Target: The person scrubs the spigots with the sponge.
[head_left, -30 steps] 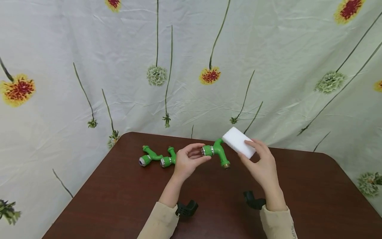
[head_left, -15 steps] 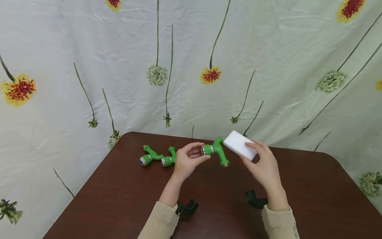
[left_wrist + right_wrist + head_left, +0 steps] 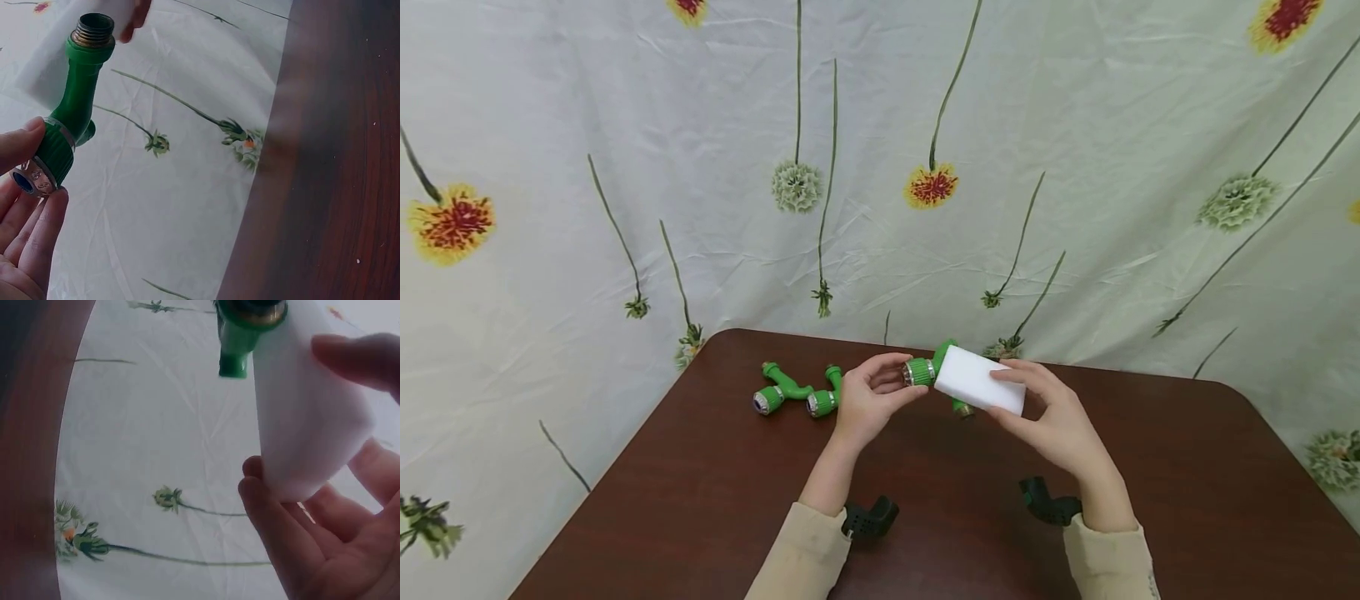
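Since half a second ago, the right hand (image 3: 1051,421) has brought the sponge (image 3: 979,381) left, against the green tap (image 3: 925,371). Left hand (image 3: 868,398) fingers pinch the tap's ringed end above the desk (image 3: 1187,483), its spout pointing right, behind the sponge clamped in the right fingers.

I see bare hands, both forearms in cream long sleeves (image 3: 808,554), and a black camera mount (image 3: 870,518) strapped at each wrist.
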`<move>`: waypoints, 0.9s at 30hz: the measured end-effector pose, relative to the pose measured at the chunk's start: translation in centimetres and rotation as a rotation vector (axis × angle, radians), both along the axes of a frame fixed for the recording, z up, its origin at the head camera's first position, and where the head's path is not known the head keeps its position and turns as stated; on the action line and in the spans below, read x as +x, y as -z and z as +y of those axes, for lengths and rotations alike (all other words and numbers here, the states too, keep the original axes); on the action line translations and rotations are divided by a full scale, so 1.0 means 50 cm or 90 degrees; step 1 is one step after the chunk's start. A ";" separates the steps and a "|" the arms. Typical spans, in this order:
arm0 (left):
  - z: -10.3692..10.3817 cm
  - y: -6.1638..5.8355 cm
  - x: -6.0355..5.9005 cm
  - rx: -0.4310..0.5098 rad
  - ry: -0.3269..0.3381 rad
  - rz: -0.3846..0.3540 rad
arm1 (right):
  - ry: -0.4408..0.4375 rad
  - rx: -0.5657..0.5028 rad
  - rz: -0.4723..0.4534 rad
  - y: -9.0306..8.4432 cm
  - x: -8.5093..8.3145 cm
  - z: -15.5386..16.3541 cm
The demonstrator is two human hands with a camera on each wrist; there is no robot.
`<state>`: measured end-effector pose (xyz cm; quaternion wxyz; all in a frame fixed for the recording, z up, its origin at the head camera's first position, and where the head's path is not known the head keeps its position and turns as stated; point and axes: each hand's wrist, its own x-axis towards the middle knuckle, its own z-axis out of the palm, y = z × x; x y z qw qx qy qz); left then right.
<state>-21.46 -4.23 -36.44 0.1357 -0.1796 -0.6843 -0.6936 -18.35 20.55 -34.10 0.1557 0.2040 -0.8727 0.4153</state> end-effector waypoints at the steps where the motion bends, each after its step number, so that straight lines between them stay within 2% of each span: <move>1: 0.000 0.006 -0.004 0.005 0.000 0.003 | 0.016 0.006 -0.005 0.001 -0.002 0.004; 6: -0.002 0.035 -0.027 0.023 -0.009 0.000 | 0.160 0.054 -0.011 0.005 -0.012 0.025; 8: -0.002 0.039 -0.030 0.025 -0.014 0.001 | 0.187 0.061 -0.013 0.007 -0.013 0.030; 10: -0.003 0.040 -0.031 0.026 -0.019 0.001 | 0.182 0.052 -0.015 0.007 -0.013 0.031; 16: -0.005 0.033 -0.029 0.040 -0.006 -0.005 | 0.114 0.003 -0.044 0.002 -0.009 0.017; 21: -0.007 0.002 -0.007 0.051 0.007 -0.010 | 0.084 -0.041 -0.095 -0.003 -0.006 0.013; 24: -0.007 -0.015 0.007 0.051 0.011 -0.009 | 0.078 -0.049 -0.097 -0.003 -0.005 0.013; 27: -0.007 -0.017 0.008 0.052 0.019 -0.007 | 0.074 -0.056 -0.090 -0.001 -0.006 0.013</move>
